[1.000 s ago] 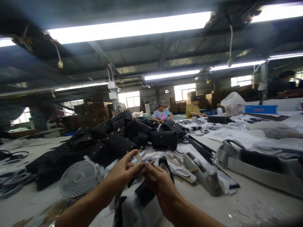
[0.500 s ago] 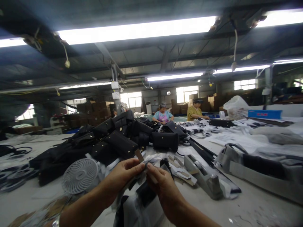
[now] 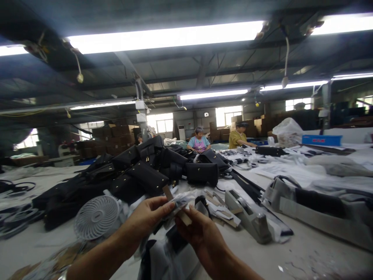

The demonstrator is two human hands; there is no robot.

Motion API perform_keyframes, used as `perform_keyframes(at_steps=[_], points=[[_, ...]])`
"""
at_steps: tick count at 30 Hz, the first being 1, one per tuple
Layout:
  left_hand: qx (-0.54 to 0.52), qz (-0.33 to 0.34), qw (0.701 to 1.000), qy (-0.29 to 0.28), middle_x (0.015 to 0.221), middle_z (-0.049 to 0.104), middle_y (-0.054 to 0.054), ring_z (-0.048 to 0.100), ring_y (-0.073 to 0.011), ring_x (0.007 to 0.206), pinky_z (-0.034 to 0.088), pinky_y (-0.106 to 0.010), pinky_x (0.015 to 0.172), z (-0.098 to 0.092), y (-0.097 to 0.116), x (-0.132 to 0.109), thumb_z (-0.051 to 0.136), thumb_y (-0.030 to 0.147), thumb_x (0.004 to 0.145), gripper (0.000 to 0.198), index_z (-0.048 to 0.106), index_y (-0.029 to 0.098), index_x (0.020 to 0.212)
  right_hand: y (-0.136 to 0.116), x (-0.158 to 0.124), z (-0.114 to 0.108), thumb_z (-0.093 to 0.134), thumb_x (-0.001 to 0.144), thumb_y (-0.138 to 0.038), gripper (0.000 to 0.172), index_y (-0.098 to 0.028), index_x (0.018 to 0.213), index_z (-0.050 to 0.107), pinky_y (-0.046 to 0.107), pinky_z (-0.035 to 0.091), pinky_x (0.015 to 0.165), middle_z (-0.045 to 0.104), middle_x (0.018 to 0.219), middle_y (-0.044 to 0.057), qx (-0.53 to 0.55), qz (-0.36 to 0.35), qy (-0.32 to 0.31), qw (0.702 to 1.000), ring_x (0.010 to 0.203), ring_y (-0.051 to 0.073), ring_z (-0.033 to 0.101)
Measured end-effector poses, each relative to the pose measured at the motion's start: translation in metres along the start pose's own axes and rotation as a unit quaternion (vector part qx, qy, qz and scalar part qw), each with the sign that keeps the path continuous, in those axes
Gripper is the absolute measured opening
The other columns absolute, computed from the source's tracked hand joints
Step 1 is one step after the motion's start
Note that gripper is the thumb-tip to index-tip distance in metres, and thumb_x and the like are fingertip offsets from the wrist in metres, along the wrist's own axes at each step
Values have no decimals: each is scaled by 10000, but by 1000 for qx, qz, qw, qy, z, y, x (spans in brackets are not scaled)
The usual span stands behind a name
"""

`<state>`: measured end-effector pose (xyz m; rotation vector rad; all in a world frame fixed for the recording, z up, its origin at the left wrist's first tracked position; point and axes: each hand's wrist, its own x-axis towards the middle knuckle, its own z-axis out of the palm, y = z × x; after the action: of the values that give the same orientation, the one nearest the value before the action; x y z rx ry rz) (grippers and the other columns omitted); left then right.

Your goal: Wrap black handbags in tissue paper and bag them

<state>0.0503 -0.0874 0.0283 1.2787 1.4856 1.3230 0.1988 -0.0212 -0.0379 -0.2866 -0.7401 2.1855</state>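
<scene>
My left hand (image 3: 148, 218) and my right hand (image 3: 201, 233) meet low in the middle, above the table. Both pinch a crinkled clear plastic wrapper (image 3: 180, 202) with a tan cardboard strip (image 3: 176, 205) running through it. The fingers of each hand are closed on that wrapper. Directly beneath them lies a black bag in clear plastic (image 3: 171, 252). A white round fan (image 3: 96, 217) sits just left of my left hand.
A heap of black bags (image 3: 136, 171) fills the table behind my hands. A grey tape dispenser (image 3: 247, 216) lies to the right, a grey bag (image 3: 317, 208) further right. Black straps (image 3: 14, 210) lie at far left. Two people (image 3: 218, 140) work at the far end.
My hands have kept hold of the wrapper. The tan strip has slid down between them and my right hand has dropped slightly.
</scene>
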Motion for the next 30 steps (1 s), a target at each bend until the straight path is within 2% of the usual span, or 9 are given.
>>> perform_keyframes(at_steps=[5,7,10,13,17,20,24,30], points=[[-15,-20,1000,0,989,742,-44,643,-232,1019,473,-238,838,-2,0,0,791,547,713,515,712,194,1079,6,-1,-6,805,703,-272,270,-97,906,769,289,525,882,750,1006,115,94,29,-16,995,914,206,695],[-23,-27,999,5,971,744,-50,654,-238,991,485,-243,816,-1,1,0,807,557,684,542,714,186,1068,9,-2,-7,843,659,-233,284,-110,905,771,261,518,888,750,1007,102,93,29,-28,995,920,185,690],[-22,-13,1000,2,975,739,-54,651,-246,1000,487,-246,827,1,2,-2,814,559,670,536,719,189,1046,16,0,-6,897,605,-179,374,-131,952,768,177,501,833,746,970,61,52,-13,-54,997,854,118,666],[2,15,1000,-10,987,731,-56,647,-254,992,490,-266,835,4,2,-3,787,569,698,483,724,201,1005,23,3,-5,894,654,-264,322,-154,929,768,195,501,811,734,950,59,23,-53,-56,997,844,124,653],[43,17,999,-8,949,731,-60,649,-242,915,490,-282,794,4,-1,-4,764,571,725,426,721,205,938,30,6,-5,896,645,-354,303,-170,836,749,246,496,754,707,852,49,-21,-90,-8,996,787,150,631],[42,23,999,-11,895,722,-48,642,-244,912,486,-292,807,4,-5,-5,776,564,717,434,714,207,954,32,5,-2,868,672,-427,373,-162,904,745,257,480,729,696,861,58,-59,-114,0,992,790,163,617],[52,37,998,-4,954,716,-48,625,-249,947,478,-294,814,3,-8,-6,752,554,752,459,691,212,1053,33,2,3,806,733,-490,427,-162,998,736,277,465,759,689,892,65,-115,-135,-3,984,830,185,603],[89,70,993,28,931,717,-43,626,-251,938,474,-286,817,5,-10,-7,758,515,748,367,698,204,932,30,0,6,785,747,-496,395,-167,957,722,262,443,731,654,874,46,-138,-136,2,981,797,168,565]])
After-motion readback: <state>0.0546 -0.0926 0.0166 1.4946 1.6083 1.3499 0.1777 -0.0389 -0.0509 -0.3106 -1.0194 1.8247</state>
